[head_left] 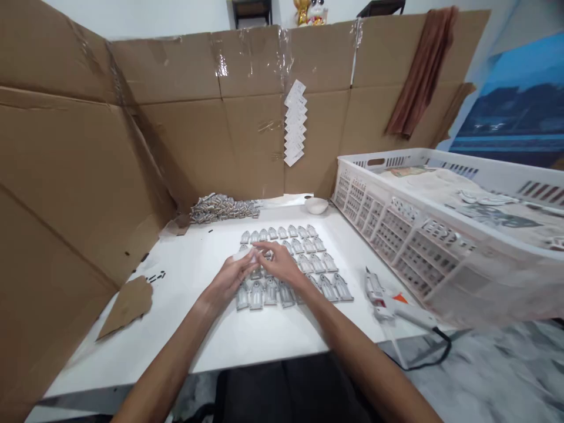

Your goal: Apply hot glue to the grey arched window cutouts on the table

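Over the rows of small pieces, my left hand (230, 275) pinches a small white piece (240, 254) whose kind I cannot make out. My right hand (279, 262) meets it there, its thumb and fingertips closed at the same white piece. Beneath and around both hands lie several rows of grey arch-shaped pieces (328, 286) with pointed tops, set side by side on the white table (185, 317). Part of these rows is hidden by my hands and right forearm.
A glue gun (379, 298) with a black cord lies at the right, beside a large white plastic crate (396, 217). Small metallic cylinders (220, 207) are heaped at the back left, a white bowl (316, 205) at the back. Cardboard walls (176, 135) enclose the table; torn cardboard (126, 308) lies left.
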Available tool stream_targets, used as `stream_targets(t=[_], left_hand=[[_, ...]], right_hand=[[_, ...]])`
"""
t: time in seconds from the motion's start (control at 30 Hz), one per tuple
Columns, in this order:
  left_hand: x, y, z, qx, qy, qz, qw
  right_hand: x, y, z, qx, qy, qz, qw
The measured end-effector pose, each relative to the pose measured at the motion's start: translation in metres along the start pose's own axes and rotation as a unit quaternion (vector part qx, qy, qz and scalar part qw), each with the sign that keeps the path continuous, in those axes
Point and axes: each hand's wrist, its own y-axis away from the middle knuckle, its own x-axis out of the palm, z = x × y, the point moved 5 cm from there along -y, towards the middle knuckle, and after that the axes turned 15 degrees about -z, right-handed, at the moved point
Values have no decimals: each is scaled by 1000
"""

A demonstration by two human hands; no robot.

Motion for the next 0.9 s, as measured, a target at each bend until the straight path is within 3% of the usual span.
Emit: stream_targets(t=[0.17,0.27,0.33,0.4,0.5,0.57,0.67,0.77,0.9], left_hand=[[1,1,-3,28,-18,-27,999],[4,4,-11,34,-23,-57,998],[9,5,-18,29,-20,-63,997],[17,7,-25,18,-34,-68,997],[38,16,-30,16,-55,-45,997],[55,29,-24,3,-67,-8,998],[83,61,-5,5,-94,71,993],[109,97,21,31,-142,151,978],[130,125,48,145,-257,114,949]], right_hand=[[1,-2,-3,12,-25,-75,997],[-8,-18,4,37,-30,-128,991],[-30,-40,20,33,-23,-163,986],[-63,-66,49,-2,-2,-159,987],[-117,-95,94,-68,73,-59,993],[-151,-99,109,-77,133,-2,988],[-183,-76,103,-57,221,119,966],[-206,-30,72,19,256,179,950],[-221,22,31,92,250,180,947]])
